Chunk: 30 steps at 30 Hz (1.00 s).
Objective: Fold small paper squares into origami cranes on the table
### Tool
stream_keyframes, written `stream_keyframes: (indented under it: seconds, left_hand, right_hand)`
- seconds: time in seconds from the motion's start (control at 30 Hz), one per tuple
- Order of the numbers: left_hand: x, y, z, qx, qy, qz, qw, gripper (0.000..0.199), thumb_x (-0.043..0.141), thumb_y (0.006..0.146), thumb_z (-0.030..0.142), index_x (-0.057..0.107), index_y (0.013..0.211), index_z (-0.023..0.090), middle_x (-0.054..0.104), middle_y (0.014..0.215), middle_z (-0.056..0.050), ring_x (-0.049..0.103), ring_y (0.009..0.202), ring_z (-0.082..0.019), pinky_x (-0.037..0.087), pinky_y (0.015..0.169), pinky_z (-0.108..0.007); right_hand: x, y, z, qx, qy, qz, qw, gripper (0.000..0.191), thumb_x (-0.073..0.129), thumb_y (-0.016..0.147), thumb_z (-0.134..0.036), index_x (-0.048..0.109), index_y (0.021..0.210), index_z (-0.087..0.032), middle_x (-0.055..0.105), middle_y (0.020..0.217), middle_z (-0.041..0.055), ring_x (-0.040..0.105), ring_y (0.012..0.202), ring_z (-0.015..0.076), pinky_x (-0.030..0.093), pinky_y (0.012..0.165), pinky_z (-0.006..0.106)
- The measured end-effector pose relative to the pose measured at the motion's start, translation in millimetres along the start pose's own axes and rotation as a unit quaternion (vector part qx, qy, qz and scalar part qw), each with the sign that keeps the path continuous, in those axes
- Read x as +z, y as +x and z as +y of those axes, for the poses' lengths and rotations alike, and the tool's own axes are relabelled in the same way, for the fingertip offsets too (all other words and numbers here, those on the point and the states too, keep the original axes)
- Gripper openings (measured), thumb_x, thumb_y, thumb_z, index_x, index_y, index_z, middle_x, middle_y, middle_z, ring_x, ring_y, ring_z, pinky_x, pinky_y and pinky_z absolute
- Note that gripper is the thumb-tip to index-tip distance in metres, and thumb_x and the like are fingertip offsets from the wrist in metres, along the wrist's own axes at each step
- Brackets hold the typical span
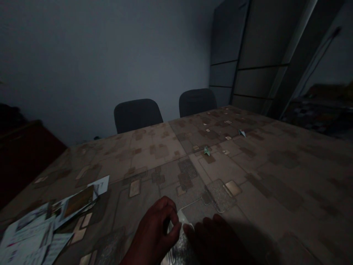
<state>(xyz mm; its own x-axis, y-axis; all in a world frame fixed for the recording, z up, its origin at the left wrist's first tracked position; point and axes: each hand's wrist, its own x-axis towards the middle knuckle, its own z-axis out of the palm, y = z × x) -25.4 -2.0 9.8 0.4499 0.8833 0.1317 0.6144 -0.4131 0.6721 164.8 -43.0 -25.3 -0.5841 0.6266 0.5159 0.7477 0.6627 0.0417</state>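
Near the table's front edge, my left hand [158, 228] is closed, with thumb and index finger bent together at a small pale piece of paper [184, 218]. My right hand [213, 237] lies just to the right, dark in shadow. Its fingers are curled, and its thumb side meets the paper's right edge. Most of the paper is hidden by the fingers, so its shape cannot be made out. Farther away on the table stand a small greenish folded paper figure [206, 151] and another folded paper piece [242, 133].
The large table has a brown patterned cover [160, 151] with shiny patches. A pile of printed papers [30, 235] lies at the left. Two dark chairs [138, 114] stand behind the table, before a plain wall. A tall wardrobe [259, 51] rises at the back right.
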Motion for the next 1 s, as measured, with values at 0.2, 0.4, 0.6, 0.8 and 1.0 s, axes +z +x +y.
stream_keyframes:
  seconds: [0.2, 0.4, 0.6, 0.8, 1.0]
  left_hand:
    - [2.1, 1, -3, 0.01, -0.027, 0.01, 1.0, 0.021, 0.055, 0.07, 0.0, 0.051, 0.063, 0.02, 0.058, 0.077, -0.002, 0.06, 0.073, -0.017, 0.046, 0.064, -0.026]
    - [3.8, -4, -4, -0.001, -0.058, 0.033, 0.998, 0.019, 0.059, 0.075, 0.004, 0.054, 0.064, 0.019, 0.058, 0.078, -0.003, 0.06, 0.075, -0.018, 0.045, 0.066, -0.027]
    - [-0.2, -9, -4, -0.009, -0.085, 0.005, 0.996, 0.016, 0.06, 0.083, 0.014, 0.058, 0.067, 0.019, 0.057, 0.082, -0.003, 0.059, 0.079, -0.018, 0.045, 0.07, -0.027]
    - [-4.1, -11, -1, -0.014, -0.075, -0.003, 0.997, 0.017, 0.055, 0.086, 0.021, 0.06, 0.07, 0.02, 0.058, 0.086, -0.005, 0.059, 0.082, -0.02, 0.046, 0.071, -0.028]
    - [-4.2, -15, -5, 0.009, -0.069, 0.006, 0.998, 0.017, 0.055, 0.085, 0.022, 0.059, 0.069, 0.022, 0.059, 0.087, -0.004, 0.058, 0.084, -0.02, 0.045, 0.071, -0.028]
  right_hand:
    - [2, -5, 1, 0.012, -0.001, 0.009, 1.0, 0.019, 0.045, 0.093, -0.021, 0.051, 0.11, -0.017, 0.07, 0.073, 0.0026, 0.063, 0.063, 0.0188, 0.044, 0.065, 0.035]
    - [3, -7, 1, 0.008, 0.003, 0.019, 1.0, 0.02, 0.041, 0.093, -0.018, 0.051, 0.11, -0.015, 0.07, 0.077, 0.0033, 0.063, 0.062, 0.019, 0.046, 0.064, 0.036]
    - [6, -9, 0, 0.01, -0.012, 0.016, 1.0, 0.021, 0.047, 0.091, -0.019, 0.051, 0.111, -0.017, 0.07, 0.08, 0.0024, 0.064, 0.065, 0.0191, 0.046, 0.069, 0.037]
    - [2, -6, 2, 0.001, -0.008, 0.001, 1.0, 0.021, 0.05, 0.091, -0.021, 0.05, 0.111, -0.016, 0.069, 0.078, 0.0014, 0.062, 0.064, 0.0184, 0.044, 0.065, 0.036]
    - [5, 1, 6, 0.05, 0.045, -0.014, 0.998, 0.01, 0.053, 0.086, -0.023, 0.051, 0.096, -0.022, 0.065, 0.062, -0.0045, 0.059, 0.05, 0.0161, 0.038, 0.055, 0.031]
